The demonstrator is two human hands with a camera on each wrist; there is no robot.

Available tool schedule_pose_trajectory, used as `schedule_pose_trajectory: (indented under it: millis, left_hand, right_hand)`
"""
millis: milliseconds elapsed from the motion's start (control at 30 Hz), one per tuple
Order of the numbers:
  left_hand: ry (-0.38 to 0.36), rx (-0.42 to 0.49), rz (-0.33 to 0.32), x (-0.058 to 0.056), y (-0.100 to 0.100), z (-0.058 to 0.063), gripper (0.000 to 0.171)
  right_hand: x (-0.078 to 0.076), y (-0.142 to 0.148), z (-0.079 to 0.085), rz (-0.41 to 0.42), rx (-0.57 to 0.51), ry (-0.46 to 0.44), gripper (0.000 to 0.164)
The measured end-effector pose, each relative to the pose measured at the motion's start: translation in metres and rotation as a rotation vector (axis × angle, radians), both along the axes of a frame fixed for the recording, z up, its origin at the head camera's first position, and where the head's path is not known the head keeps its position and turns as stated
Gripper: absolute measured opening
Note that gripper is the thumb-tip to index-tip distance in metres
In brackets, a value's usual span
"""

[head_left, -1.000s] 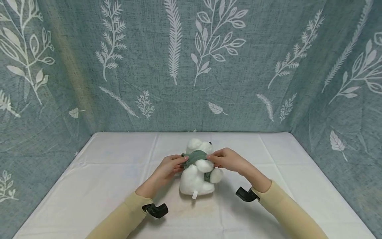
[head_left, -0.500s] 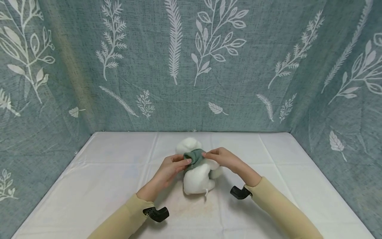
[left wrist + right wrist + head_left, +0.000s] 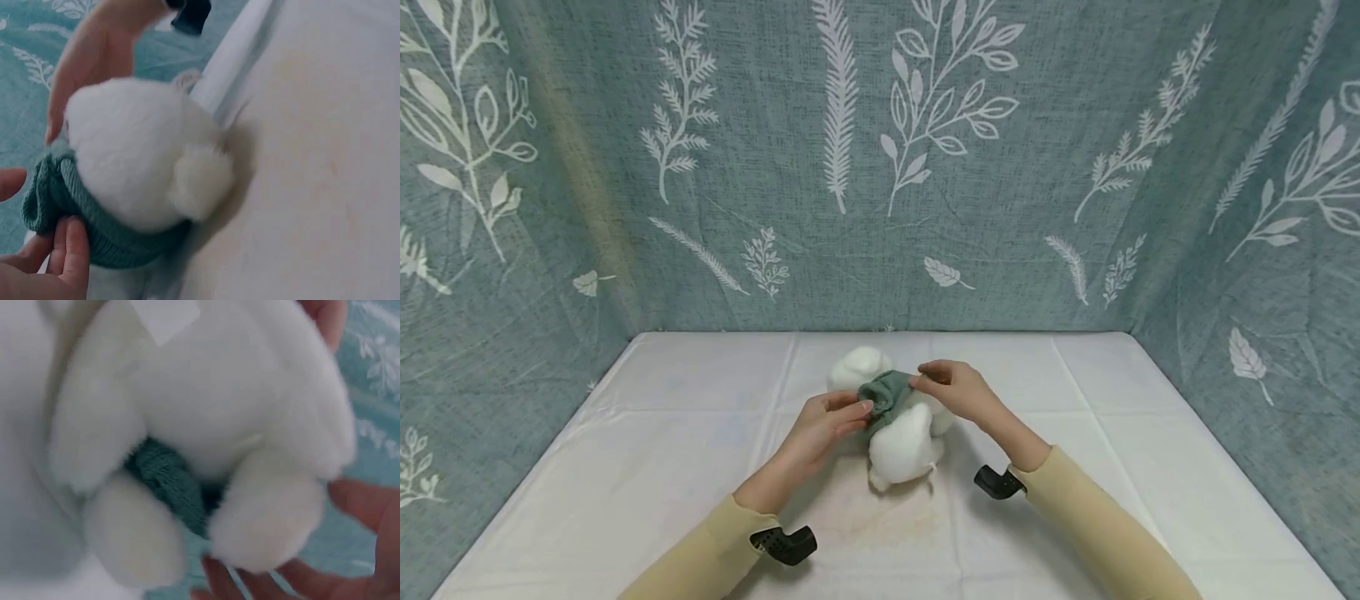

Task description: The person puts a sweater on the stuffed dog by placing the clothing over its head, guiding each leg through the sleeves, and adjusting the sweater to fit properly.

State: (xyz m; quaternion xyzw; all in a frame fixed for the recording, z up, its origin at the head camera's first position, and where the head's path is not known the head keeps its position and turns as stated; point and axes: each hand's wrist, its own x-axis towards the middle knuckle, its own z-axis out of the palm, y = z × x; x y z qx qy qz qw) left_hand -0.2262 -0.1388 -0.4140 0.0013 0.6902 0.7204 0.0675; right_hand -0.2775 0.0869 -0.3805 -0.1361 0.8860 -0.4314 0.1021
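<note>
A white plush bear (image 3: pixel 904 450) sits on the white table, turned so that its back and side show in the head view. A green knitted scarf (image 3: pixel 887 393) goes round its neck. My left hand (image 3: pixel 826 423) holds the scarf at the left, fingers (image 3: pixel 72 250) curled under a fold and thumb close to it. At the scarf's right side is my right hand (image 3: pixel 966 392). In the right wrist view its thumb and spread fingers (image 3: pixel 312 581) lie loosely about the bear's paw (image 3: pixel 269 512). A scarf end (image 3: pixel 169 478) hangs between the paws.
A white cloth with fold creases covers the table (image 3: pixel 700 467). Blue-green leaf-patterned curtains (image 3: pixel 880 250) stand at the back and both sides. A white tag (image 3: pixel 165 315) hangs at the bear's bottom. Each wrist carries a black camera mount (image 3: pixel 784 546).
The bear has turned: its head has swung left and its nose has gone from sight, its lower body to the right. My right hand has shifted slightly up and left.
</note>
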Motion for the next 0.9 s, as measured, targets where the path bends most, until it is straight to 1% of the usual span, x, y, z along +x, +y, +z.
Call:
schedule_pose_trajectory:
  millis: [67,100,133,200,267,333,400,533,600,700,800,900]
  left_hand:
    - [0.018,-0.036,0.014,0.0,-0.003,0.001,0.039]
    - [0.03,-0.052,0.022,0.0,-0.005,0.002,0.038]
    - [0.042,-0.066,0.03,-0.001,-0.007,0.002,0.036]
    - [0.059,-0.076,0.05,-0.003,-0.011,0.003,0.033]
    - [0.069,-0.07,0.066,-0.005,-0.013,0.003,0.03]
    - [0.078,-0.072,0.08,-0.008,-0.014,0.002,0.029]
    - [0.089,-0.085,0.097,-0.012,-0.013,0.0,0.026]
    - [0.135,-0.133,0.136,-0.017,-0.006,-0.006,0.023]
    - [0.154,-0.174,0.15,-0.019,-0.001,-0.008,0.021]
    - [0.162,-0.232,0.173,-0.02,0.006,-0.008,0.018]
    - [0.177,-0.307,0.208,-0.021,0.011,-0.008,0.014]
    - [0.185,-0.354,0.241,-0.021,0.014,-0.007,0.01]
  right_hand:
    - [0.008,0.001,0.002,-0.059,0.021,0.135,0.05]
    - [0.012,0.001,0.004,-0.086,0.025,0.189,0.045]
    - [0.016,0.001,0.006,-0.107,0.026,0.228,0.039]
    - [0.023,0.001,0.009,-0.11,0.026,0.254,0.029]
    - [0.027,-0.001,0.011,-0.09,0.037,0.238,0.024]
    - [0.03,-0.004,0.011,-0.07,0.055,0.219,0.023]
    - [0.032,-0.008,0.01,-0.067,0.077,0.218,0.024]
    - [0.029,-0.016,0.005,-0.108,0.099,0.225,0.028]
    - [0.027,-0.019,0.002,-0.122,0.113,0.213,0.031]
    - [0.025,-0.022,-0.001,-0.139,0.127,0.201,0.031]
    - [0.024,-0.023,-0.002,-0.14,0.107,0.187,0.025]
    - [0.023,-0.021,-0.002,-0.138,0.036,0.15,0.019]
